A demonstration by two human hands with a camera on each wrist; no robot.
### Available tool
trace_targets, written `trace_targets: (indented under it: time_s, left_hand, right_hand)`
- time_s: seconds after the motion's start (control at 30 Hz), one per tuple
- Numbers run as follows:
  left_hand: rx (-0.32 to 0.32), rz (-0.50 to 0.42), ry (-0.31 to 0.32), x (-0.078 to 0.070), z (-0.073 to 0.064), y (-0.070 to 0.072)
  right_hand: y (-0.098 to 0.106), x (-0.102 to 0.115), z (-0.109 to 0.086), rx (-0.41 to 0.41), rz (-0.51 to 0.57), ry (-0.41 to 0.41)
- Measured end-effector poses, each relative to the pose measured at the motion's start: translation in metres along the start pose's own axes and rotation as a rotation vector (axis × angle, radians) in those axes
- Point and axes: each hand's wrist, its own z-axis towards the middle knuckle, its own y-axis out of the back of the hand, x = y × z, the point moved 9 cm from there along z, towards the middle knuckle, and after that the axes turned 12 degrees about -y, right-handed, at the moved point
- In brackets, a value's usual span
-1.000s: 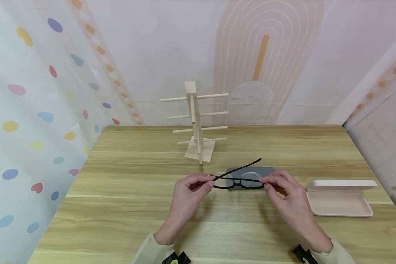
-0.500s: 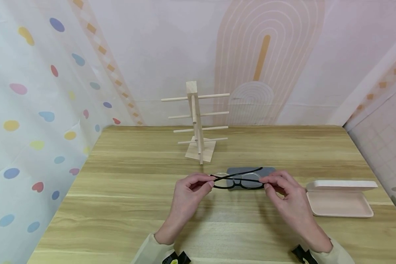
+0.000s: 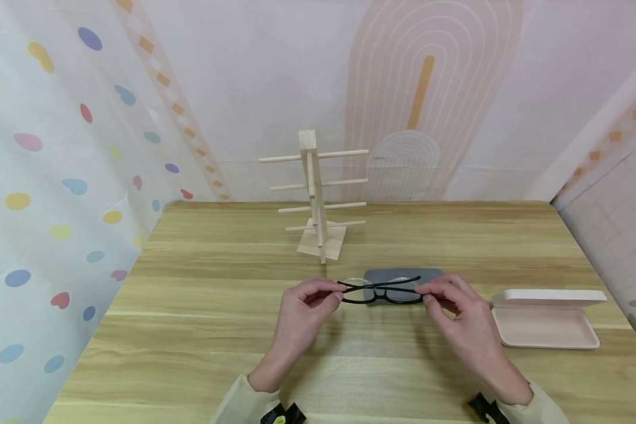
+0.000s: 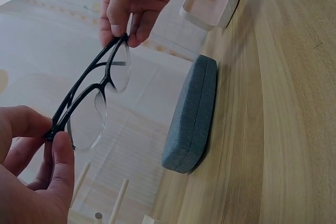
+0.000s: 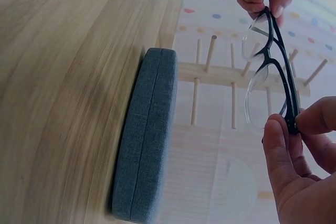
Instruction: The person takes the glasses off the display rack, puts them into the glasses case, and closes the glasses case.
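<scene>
A pair of eyeglasses (image 3: 381,298) with a black upper frame and clear lower rims is held above the table between both hands. My left hand (image 3: 306,312) pinches one end of the frame between thumb and fingers. The other end is pinched by my right hand (image 3: 458,315). Both temples lie folded across behind the lenses. Beyond and below the glasses, a closed blue-grey fabric glasses case (image 4: 193,114) rests on the table, partly hidden in the head view by the glasses and right hand.
A wooden rack (image 3: 318,200) with several horizontal pegs stands behind the hands, toward the back. To the right of my right hand lies an open white case (image 3: 547,321) with a pale pink inside. A patterned curtain (image 3: 244,88) hangs behind the wooden table (image 3: 191,330).
The raised temple has swung down to lie folded nearly along the frame. Both hands have stayed in about the same place, keeping their pinch on the eyeglasses.
</scene>
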Motion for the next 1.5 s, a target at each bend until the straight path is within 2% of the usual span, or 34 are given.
trace_targets:
  time_s: [0.37,0.57,0.87,1.1,1.33,1.5]
  left_hand:
    - [0.045,0.015,0.009,0.004,0.0,-0.008]
    - [0.066,-0.006,0.02,0.008,0.001,-0.015]
    - [0.135,-0.029,0.06,0.013,0.002,-0.031]
    - [0.183,-0.045,0.061,0.015,0.001,-0.042]
    - [0.193,-0.081,0.093,0.016,0.001,-0.048]
    - [0.205,-0.098,0.094,0.015,0.002,-0.051]
  right_hand:
    - [0.006,-0.002,-0.003,-0.003,0.039,0.011]
    - [0.013,-0.004,-0.005,-0.014,0.035,0.01]
    - [0.024,-0.019,-0.009,-0.03,-0.001,-0.091]
    - [0.035,-0.021,-0.011,-0.039,0.03,-0.07]
    - [0.042,-0.03,-0.013,0.009,0.055,-0.139]
    - [0.044,-0.037,-0.014,0.041,0.063,-0.2]
